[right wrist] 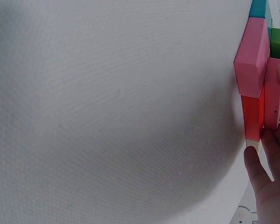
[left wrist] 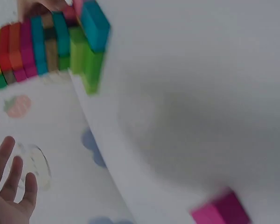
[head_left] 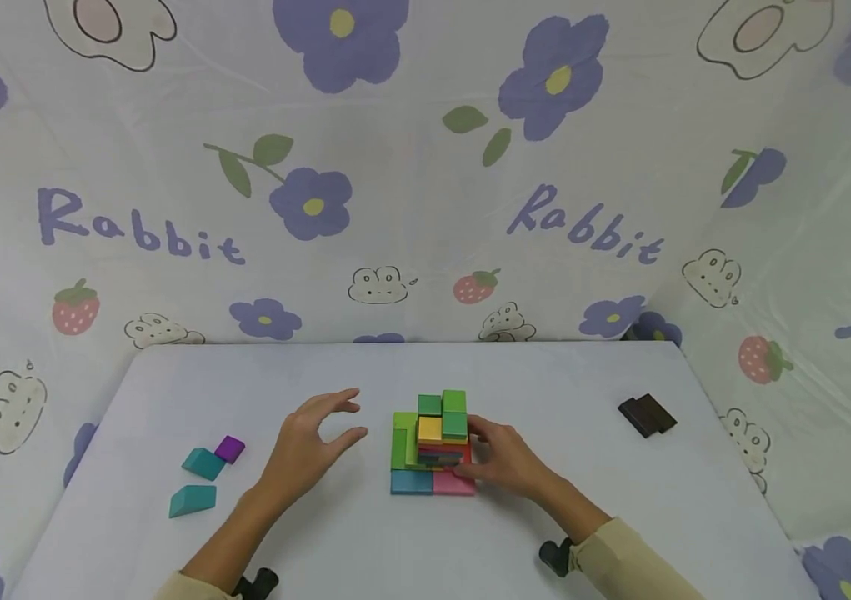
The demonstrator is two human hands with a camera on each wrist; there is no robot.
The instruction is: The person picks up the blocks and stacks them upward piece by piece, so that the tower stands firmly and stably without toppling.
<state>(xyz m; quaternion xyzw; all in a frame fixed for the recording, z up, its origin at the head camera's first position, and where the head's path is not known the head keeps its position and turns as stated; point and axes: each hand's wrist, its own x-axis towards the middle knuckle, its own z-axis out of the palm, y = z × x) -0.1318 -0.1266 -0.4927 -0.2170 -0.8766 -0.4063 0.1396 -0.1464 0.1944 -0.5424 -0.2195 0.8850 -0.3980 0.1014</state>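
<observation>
A stack of coloured wooden blocks (head_left: 442, 429) stands at the middle of the table, with layers alternating in several colours in the left wrist view. At its base in front lie a blue block (head_left: 412, 482) and a pink block (right wrist: 252, 56). My right hand (head_left: 511, 460) grips the stack's lower right side, thumb toward the front and fingers toward the back, around another pink block (right wrist: 272, 105). My left hand (head_left: 305, 446) hovers left of the stack, apart from it, its fingers spread and holding nothing.
At the left of the table (head_left: 335, 550) lie two teal blocks (head_left: 192, 500) and a purple block (head_left: 230, 450). Dark brown blocks (head_left: 648, 415) lie at the right. A patterned cloth (head_left: 410, 208) hangs behind the table's back edge.
</observation>
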